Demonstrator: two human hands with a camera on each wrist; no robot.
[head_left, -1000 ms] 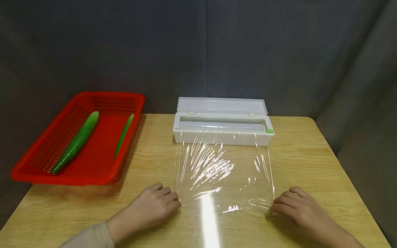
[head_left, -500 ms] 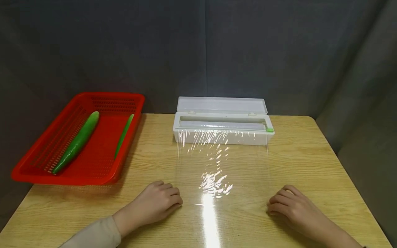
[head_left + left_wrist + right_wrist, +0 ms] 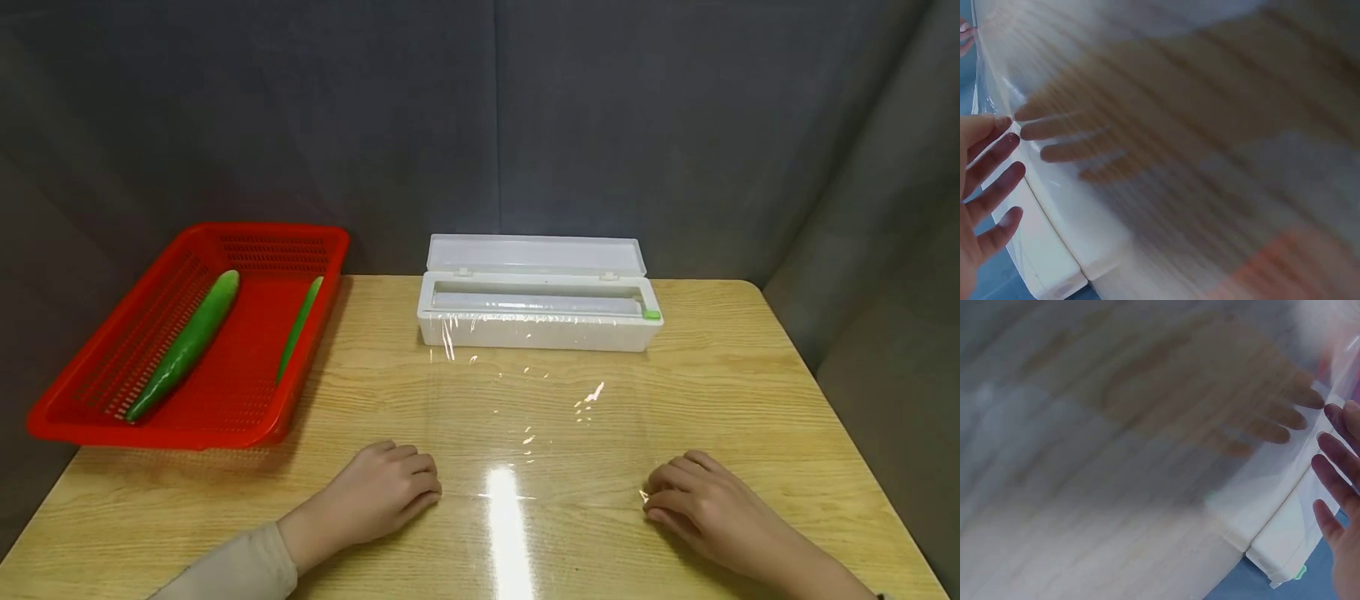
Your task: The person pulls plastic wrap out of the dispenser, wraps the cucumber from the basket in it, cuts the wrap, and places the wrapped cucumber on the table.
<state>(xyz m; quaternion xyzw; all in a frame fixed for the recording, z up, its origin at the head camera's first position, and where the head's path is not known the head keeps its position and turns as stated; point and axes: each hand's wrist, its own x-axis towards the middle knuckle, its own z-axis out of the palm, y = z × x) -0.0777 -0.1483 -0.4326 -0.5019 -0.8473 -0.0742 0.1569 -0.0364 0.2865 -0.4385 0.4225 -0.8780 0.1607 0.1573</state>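
A sheet of clear cling film (image 3: 540,433) stretches from the white cling film dispenser (image 3: 540,333) toward the near side of the table. At the sheet's near left corner, my left hand (image 3: 378,492) pinches the film between thumb and forefinger; the left wrist view shows the other fingers (image 3: 997,190) spread loosely. Opposite it, my right hand (image 3: 708,508) pinches the near right corner the same way, its other fingers (image 3: 1335,478) loose. The dispenser's lid (image 3: 536,254) stands raised at the back, with the film roll (image 3: 536,303) visible inside. Both pinch points are partly hidden in the head view.
A red basket (image 3: 281,417) stands on the left of the wooden table (image 3: 367,375), holding a whole cucumber (image 3: 183,346) and a thin green piece (image 3: 300,329). A green slider (image 3: 652,315) sits at the dispenser's right end. Dark curtains (image 3: 337,125) hang behind.
The film has come down and lies smoother, with far fewer bright wrinkles. My right hand has shifted slightly left; my left hand has barely moved. Basket and dispenser stay put.
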